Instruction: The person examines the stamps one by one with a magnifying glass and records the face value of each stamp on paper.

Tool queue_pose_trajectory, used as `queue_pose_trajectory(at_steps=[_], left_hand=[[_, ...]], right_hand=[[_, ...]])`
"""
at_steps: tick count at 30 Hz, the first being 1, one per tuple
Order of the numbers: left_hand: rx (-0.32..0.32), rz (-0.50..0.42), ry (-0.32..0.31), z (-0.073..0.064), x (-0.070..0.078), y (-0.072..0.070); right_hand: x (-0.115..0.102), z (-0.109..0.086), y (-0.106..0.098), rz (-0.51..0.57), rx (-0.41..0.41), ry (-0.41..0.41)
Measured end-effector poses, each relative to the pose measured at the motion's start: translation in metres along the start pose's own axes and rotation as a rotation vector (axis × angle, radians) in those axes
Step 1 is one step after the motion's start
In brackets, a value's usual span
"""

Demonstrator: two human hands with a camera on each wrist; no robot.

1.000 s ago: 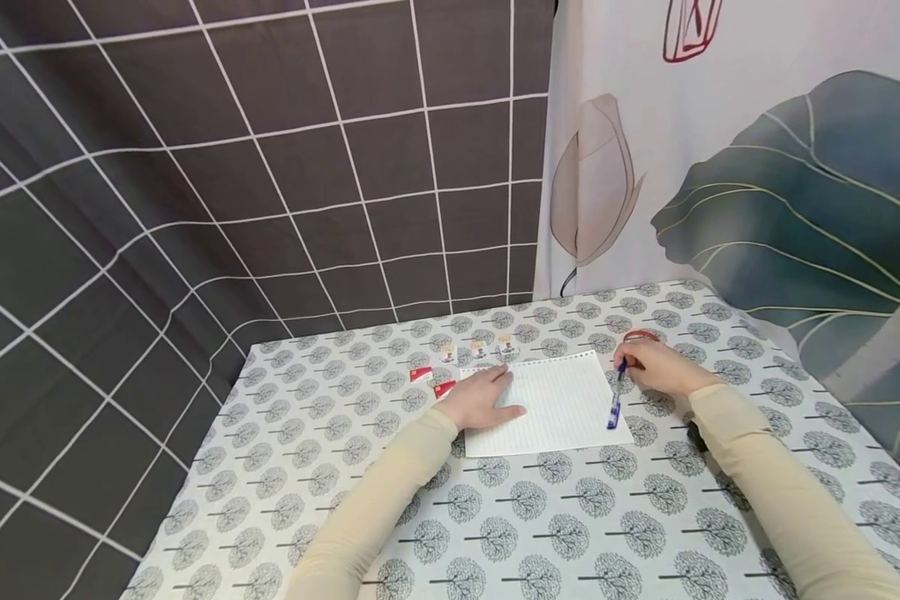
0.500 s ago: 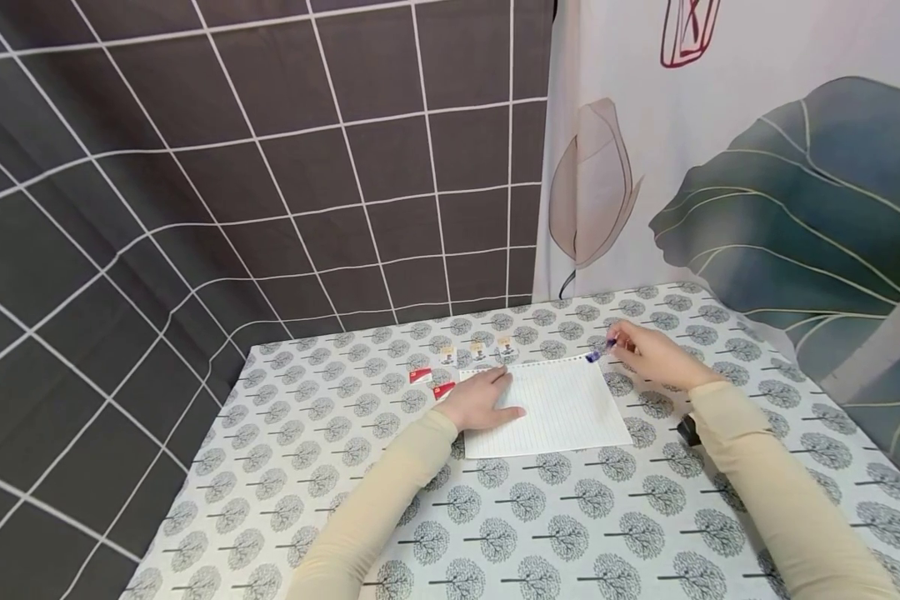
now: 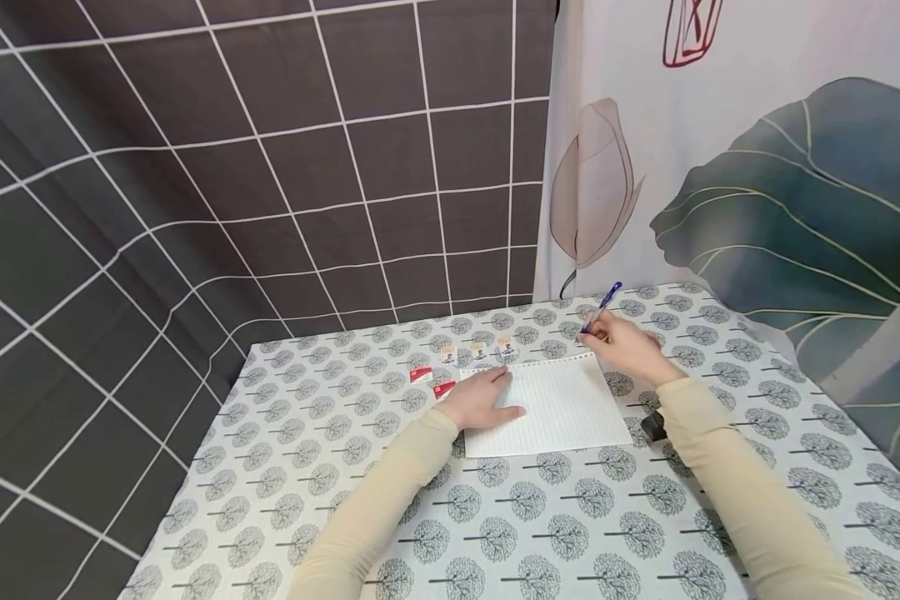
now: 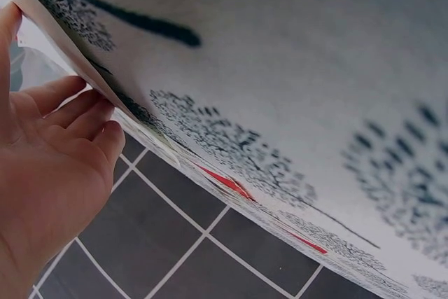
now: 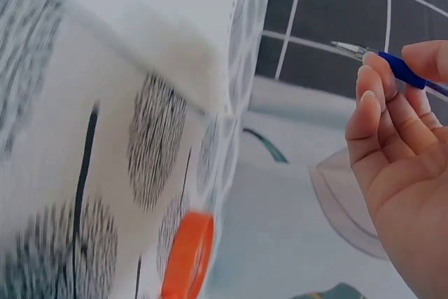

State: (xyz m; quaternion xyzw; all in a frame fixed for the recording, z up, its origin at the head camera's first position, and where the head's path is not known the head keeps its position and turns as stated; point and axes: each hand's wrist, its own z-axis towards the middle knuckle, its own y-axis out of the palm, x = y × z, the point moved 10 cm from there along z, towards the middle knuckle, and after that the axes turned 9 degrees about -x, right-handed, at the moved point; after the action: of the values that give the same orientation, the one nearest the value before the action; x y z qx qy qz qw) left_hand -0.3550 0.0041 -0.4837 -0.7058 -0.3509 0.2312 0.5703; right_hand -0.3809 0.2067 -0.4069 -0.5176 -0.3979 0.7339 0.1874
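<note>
My left hand (image 3: 482,398) rests, fingers spread, on the left part of a lined white notepad (image 3: 566,408). In the left wrist view, the left hand's fingertips (image 4: 101,106) lie along the pad's edge. Above the pad's far right corner, my right hand (image 3: 626,343) pinches a blue pen (image 3: 610,296) between thumb and fingers, its upper end tilted up to the right. The right wrist view shows the pen's (image 5: 402,70) blue grip and bare pointed tip, clear of the paper.
Two red-and-white cards (image 3: 421,375) lie left of the pad, with several small picture cards (image 3: 477,351) behind it. A black object (image 3: 653,427) sits by the right forearm. An orange ring (image 5: 190,253) lies on the tree-print tablecloth (image 3: 307,458).
My right hand has moved left and away from me to the pad's far corner. The pen has swung from pointing down to pointing up. My left hand has stayed put.
</note>
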Motion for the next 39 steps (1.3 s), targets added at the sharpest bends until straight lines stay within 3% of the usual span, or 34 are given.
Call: queue_pose_trajectory(at_steps=[4, 10, 20, 27, 36, 39], left_hand=[[-0.003, -0.003, 0.003, 0.001, -0.001, 0.001], [0.0, -0.014, 0.006, 0.002, -0.001, 0.0], [0.011, -0.016, 0.008, 0.002, 0.001, -0.003], [0.013, -0.011, 0.005, 0.003, 0.0, -0.003], [0.011, -0.007, 0.002, 0.004, -0.001, -0.002], [0.012, -0.01, 0.0, 0.003, -0.002, -0.001]], right_hand=[[-0.008, 0.008, 0.01, 0.017, -0.003, -0.021], [-0.013, 0.016, 0.031, 0.036, -0.006, 0.019], [-0.014, 0.03, 0.06, 0.034, -0.053, -0.012], [-0.016, 0.032, 0.066, 0.035, -0.049, -0.019], [-0.022, 0.031, 0.067, 0.059, -0.032, -0.119], [-0.021, 0.032, 0.069, 0.059, -0.047, -0.1]])
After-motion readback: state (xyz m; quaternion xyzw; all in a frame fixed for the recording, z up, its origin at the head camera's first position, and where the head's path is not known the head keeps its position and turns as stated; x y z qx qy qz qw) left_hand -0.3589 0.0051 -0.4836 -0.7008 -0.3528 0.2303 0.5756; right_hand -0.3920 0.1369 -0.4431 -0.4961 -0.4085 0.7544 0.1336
